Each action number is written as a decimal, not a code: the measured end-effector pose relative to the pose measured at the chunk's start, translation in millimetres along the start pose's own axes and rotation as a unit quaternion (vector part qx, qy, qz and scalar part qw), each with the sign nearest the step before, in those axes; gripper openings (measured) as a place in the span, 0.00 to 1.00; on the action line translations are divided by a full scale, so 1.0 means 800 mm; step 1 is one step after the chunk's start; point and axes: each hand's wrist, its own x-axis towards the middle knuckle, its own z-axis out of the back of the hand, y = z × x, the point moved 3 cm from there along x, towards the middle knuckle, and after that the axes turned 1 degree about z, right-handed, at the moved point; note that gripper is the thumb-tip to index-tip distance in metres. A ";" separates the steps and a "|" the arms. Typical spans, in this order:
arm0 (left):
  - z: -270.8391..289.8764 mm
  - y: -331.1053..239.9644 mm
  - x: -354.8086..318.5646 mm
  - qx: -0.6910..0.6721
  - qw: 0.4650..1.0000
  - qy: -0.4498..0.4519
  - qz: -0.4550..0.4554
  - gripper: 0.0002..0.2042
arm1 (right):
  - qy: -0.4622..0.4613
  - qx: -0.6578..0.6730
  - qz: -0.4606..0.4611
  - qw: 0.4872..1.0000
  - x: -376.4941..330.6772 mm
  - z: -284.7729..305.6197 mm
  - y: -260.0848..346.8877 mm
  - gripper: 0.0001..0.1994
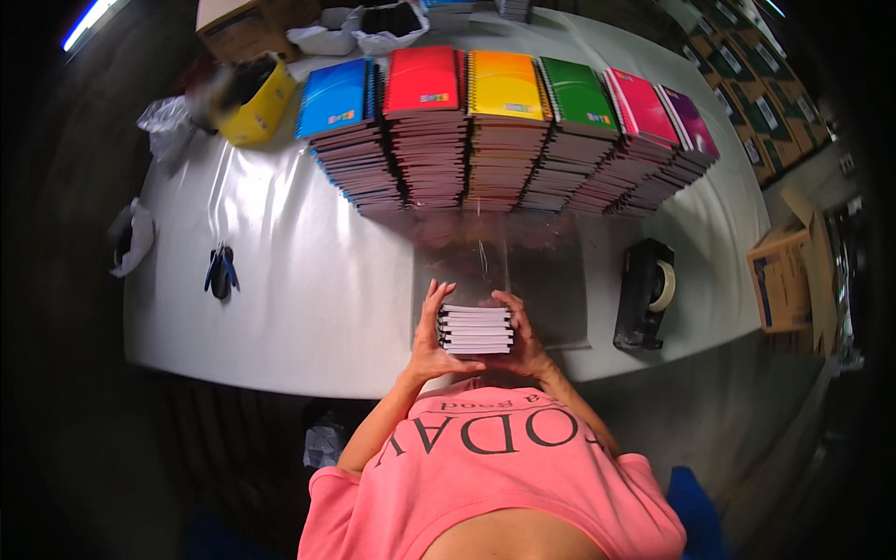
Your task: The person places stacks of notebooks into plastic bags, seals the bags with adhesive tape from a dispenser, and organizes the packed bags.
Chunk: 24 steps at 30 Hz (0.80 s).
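Between my two hands, close to the table's near edge, is a small stack of spiral notebooks (476,330), white page edges toward me. My left hand (434,336) is closed round its left side, thumb along the bottom. On the other side my right hand (525,338) grips the stack, its fingers partly hidden. Beneath and beyond the hands lies clear plastic film (551,280). Behind it stand tall piles of spiral notebooks: blue (334,98), red (422,79), yellow (506,82), green (577,93), pink (642,107) and purple (689,119).
A black tape dispenser (642,297) with a tape roll stands at right. Blue-handled cutters (222,273) lie at left. A yellow container (254,112) is at the back left, near plastic bags (168,126). Cardboard boxes (782,280) stand beyond the table's right edge.
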 end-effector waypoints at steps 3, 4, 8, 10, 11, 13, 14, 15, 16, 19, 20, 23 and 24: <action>-0.004 0.003 -0.007 -0.113 0.991 -0.045 0.057 0.59 | 0.003 0.034 -0.026 0.999 0.004 -0.008 -0.003 0.52; -0.007 0.006 -0.010 -0.114 0.990 -0.048 0.066 0.59 | -0.009 0.024 -0.015 1.000 0.002 -0.013 -0.008 0.52; -0.004 0.015 -0.020 -0.074 0.994 -0.070 0.041 0.55 | 0.001 0.043 0.048 0.998 0.012 -0.015 -0.013 0.48; -0.009 0.016 -0.020 -0.012 0.996 -0.089 0.019 0.50 | 0.024 0.058 0.032 0.998 0.012 -0.016 -0.011 0.44; -0.010 0.019 -0.018 0.000 0.995 -0.096 0.022 0.49 | 0.010 0.030 0.049 0.998 0.014 -0.015 -0.009 0.42; -0.009 0.005 -0.003 0.021 0.994 -0.107 0.029 0.46 | -0.020 -0.028 0.082 0.996 0.018 -0.010 -0.007 0.39; -0.008 -0.005 0.004 0.020 0.993 -0.111 0.023 0.43 | -0.006 -0.025 0.053 0.998 0.015 -0.009 -0.015 0.38; -0.010 0.005 -0.002 0.013 0.992 -0.120 0.049 0.43 | 0.006 -0.021 0.025 0.999 0.012 -0.012 -0.027 0.37; -0.015 0.020 -0.008 0.005 0.990 -0.123 0.072 0.43 | 0.013 -0.018 -0.002 1.000 0.011 -0.014 -0.037 0.36; -0.017 0.035 -0.009 0.032 0.988 -0.132 0.071 0.42 | 0.018 -0.082 0.021 0.996 0.018 -0.010 -0.033 0.34; -0.015 0.037 -0.007 0.029 0.988 -0.128 0.080 0.42 | 0.017 -0.116 0.046 0.992 0.022 -0.007 -0.025 0.34; -0.008 0.016 0.010 0.003 0.985 -0.120 0.123 0.40 | 0.036 0.046 -0.061 0.996 0.038 0.009 -0.004 0.33; -0.006 -0.006 0.024 -0.019 0.977 -0.121 0.172 0.40 | -0.020 0.084 -0.042 0.995 0.044 0.014 0.007 0.31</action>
